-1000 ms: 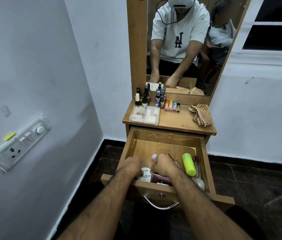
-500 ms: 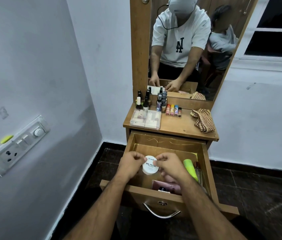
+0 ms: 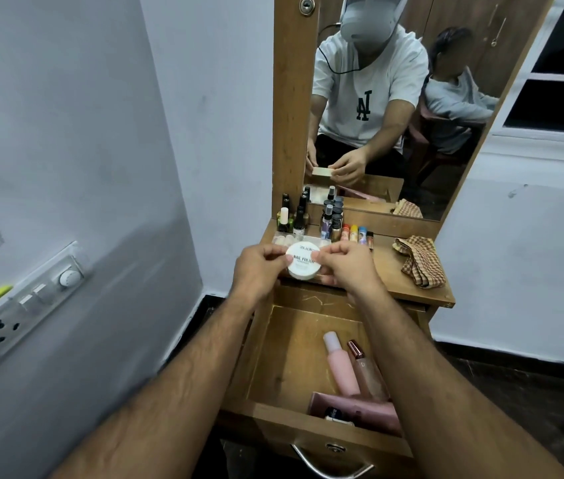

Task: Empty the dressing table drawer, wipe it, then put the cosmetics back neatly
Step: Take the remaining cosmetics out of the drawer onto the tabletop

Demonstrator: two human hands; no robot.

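left hand (image 3: 259, 271) and right hand (image 3: 349, 267), fingers curled, pinching one round white tub (image 3: 303, 261) between them from either side, above the front edge of the dressing table top (image 3: 391, 271). flat lid facing the camera, black print reading "nail polish" under a smaller brand word, possibly "zudio" but too soft to be sure; finer line below unreadable. smooth, matte, short cylinder, probably plastic.

below, open wooden drawer (image 3: 273, 357), grained floor scratched in pale lines, curved metal handle (image 3: 329, 470) on the front. inside, toward the right: pink bottle (image 3: 341, 368) with paler rounded cap, lying flat; just beside it a translucent rosy bottle (image 3: 368, 371) with a shiny copper-toned cap; at the front a pink pouch or box (image 3: 360, 407) holding a small dark item with white lettering too small to read.

on the top, by the mirror (image 3: 394, 108): a cluster of dark nail polish bottles (image 3: 294, 219), one with a white cap, a row of small coloured tubes (image 3: 354, 233) in red, yellow and blue, a clear compartment box (image 3: 282, 239) partly hidden behind the hands, and a crumpled brown checked cloth (image 3: 418, 264) at the right.

reflected in the mirror, a white t-shirt with a dark interlocked letter logo. on the left wall, a switch plate (image 3: 21, 305) with a socket, a dial and a yellow-green clip.
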